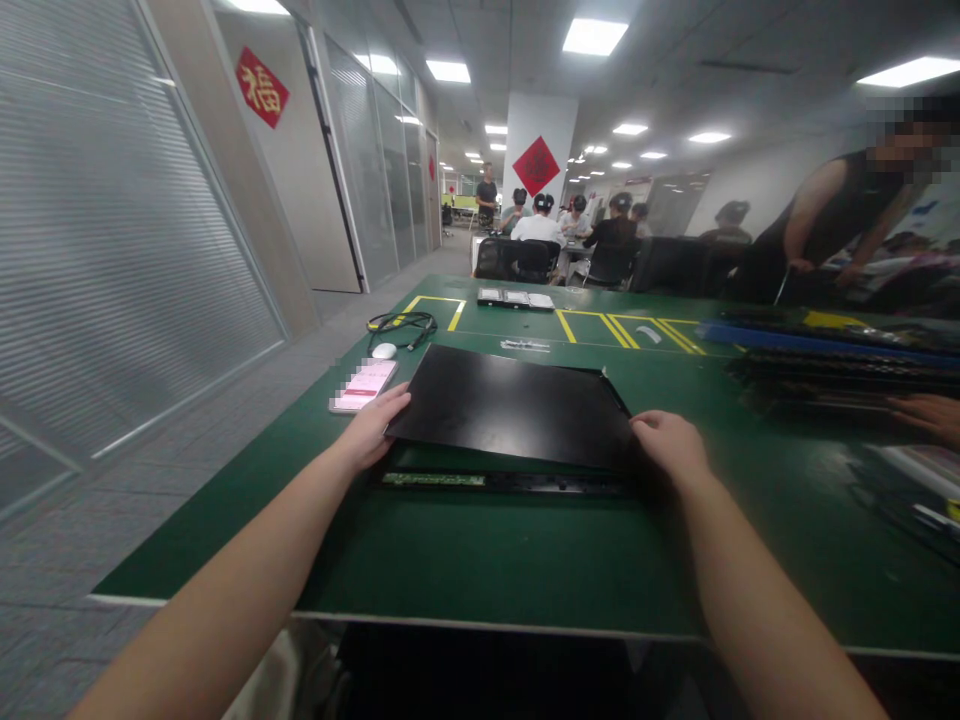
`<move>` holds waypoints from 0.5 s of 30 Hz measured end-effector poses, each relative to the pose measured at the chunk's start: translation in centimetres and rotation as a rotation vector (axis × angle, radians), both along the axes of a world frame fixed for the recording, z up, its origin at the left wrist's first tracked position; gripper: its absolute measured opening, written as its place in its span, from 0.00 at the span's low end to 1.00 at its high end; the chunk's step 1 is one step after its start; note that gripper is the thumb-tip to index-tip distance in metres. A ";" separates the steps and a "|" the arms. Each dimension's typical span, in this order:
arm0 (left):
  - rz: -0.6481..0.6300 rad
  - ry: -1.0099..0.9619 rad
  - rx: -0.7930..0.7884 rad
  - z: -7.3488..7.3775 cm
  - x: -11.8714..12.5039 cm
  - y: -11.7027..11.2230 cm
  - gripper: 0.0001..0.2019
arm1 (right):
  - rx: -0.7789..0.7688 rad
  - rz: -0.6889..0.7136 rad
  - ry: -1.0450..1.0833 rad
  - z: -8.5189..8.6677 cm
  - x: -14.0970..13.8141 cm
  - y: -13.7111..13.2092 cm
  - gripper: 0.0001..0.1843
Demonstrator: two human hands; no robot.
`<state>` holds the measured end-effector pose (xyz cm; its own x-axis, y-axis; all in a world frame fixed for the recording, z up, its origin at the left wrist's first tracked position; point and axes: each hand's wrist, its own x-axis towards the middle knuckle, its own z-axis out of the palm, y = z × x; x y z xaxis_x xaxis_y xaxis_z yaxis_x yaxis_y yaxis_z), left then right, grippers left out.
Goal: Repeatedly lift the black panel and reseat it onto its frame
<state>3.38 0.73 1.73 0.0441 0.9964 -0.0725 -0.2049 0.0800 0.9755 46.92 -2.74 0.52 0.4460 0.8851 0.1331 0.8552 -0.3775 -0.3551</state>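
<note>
The person's left hand and right hand are gripping opposite near corners of a flat black rectangular panel, tilting it above the green table.

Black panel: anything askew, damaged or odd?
The black panel is not lying flat. Its near edge is raised off the green table, gripped at the near corners by the left hand and right hand. That leaves a long strip showing underneath. No cracks or spills are visible.
</note>
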 end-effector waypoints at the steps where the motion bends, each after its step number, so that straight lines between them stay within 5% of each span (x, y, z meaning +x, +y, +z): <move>1: 0.005 -0.002 -0.003 0.0 0.0 0.0 0.15 | 0.001 0.000 0.000 0.0 0.0 0.0 0.21; 15: 0.039 -0.001 -0.012 -0.2 0.0 0.1 0.14 | 0.037 -0.015 0.022 -0.2 0.1 0.1 0.20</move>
